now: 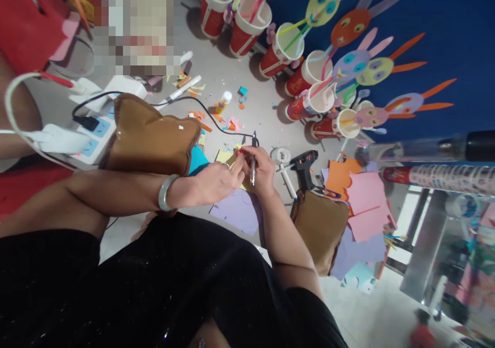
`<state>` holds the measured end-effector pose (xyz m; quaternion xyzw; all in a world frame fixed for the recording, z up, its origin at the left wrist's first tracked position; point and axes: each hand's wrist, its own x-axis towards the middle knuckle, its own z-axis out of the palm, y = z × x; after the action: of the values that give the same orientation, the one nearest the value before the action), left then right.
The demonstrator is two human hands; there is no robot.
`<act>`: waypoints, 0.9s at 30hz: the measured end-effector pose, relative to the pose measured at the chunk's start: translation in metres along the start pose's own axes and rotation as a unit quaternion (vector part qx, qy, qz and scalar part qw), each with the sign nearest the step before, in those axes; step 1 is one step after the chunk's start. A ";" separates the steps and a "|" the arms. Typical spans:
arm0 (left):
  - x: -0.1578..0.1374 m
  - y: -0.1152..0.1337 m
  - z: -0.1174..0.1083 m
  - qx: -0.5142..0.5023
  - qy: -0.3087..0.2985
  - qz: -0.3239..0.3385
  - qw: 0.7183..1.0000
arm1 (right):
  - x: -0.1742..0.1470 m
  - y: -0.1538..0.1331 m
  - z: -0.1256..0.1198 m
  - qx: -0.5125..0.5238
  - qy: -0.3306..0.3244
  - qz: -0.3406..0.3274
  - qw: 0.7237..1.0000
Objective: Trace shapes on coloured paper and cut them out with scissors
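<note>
My right hand [263, 168] is closed around a dark pen with a silvery end [253, 168]; it stands out past my fingers at both ends. My left hand [222, 180], with a pale bangle on its wrist, meets it with the fingers pinched together. A small red piece [240, 153] shows at the fingertips, where the hands come together; its kind is too small to make out. Yellow paper [224, 157] lies beneath my hands, and a sheet of purple paper [237, 211] lies nearer my body. To the right is a black glue gun [305, 167] beside a roll of clear tape [280, 155].
Red paper cups [249, 36] holding paper rabbit faces on straws line the blue divider. A brown cushion [154, 134] and a power strip [95, 136] are at left, another brown cushion [323, 229] at right. A glue stick [223, 102], paper scraps and pink sheets [369, 203] lie about.
</note>
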<state>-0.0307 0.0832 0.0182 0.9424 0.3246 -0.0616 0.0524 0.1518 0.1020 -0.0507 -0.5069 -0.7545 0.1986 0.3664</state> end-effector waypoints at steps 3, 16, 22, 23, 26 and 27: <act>0.000 0.000 -0.001 0.006 -0.004 -0.001 1.000 | 0.000 -0.001 -0.002 0.003 -0.010 -0.006 1.000; 0.001 0.000 0.007 0.042 0.088 -0.003 0.995 | -0.003 0.012 -0.034 -0.138 -0.046 -0.023 0.989; 0.001 0.000 0.009 0.038 0.131 -0.007 0.991 | -0.002 0.006 -0.035 -0.129 -0.019 -0.053 0.990; 0.001 0.000 0.009 0.038 0.141 -0.010 0.989 | -0.002 0.003 -0.034 -0.113 -0.008 -0.065 0.991; 0.000 -0.001 0.007 0.041 0.174 -0.012 0.984 | -0.003 -0.004 -0.029 -0.059 0.009 -0.060 0.996; 0.000 -0.002 0.006 0.038 0.178 -0.009 0.983 | -0.004 -0.006 -0.027 -0.044 0.009 -0.047 0.998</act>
<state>-0.0323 0.0838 0.0124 0.9366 0.3347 0.0949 -0.0423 0.1691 0.0942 -0.0309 -0.4887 -0.7819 0.1433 0.3595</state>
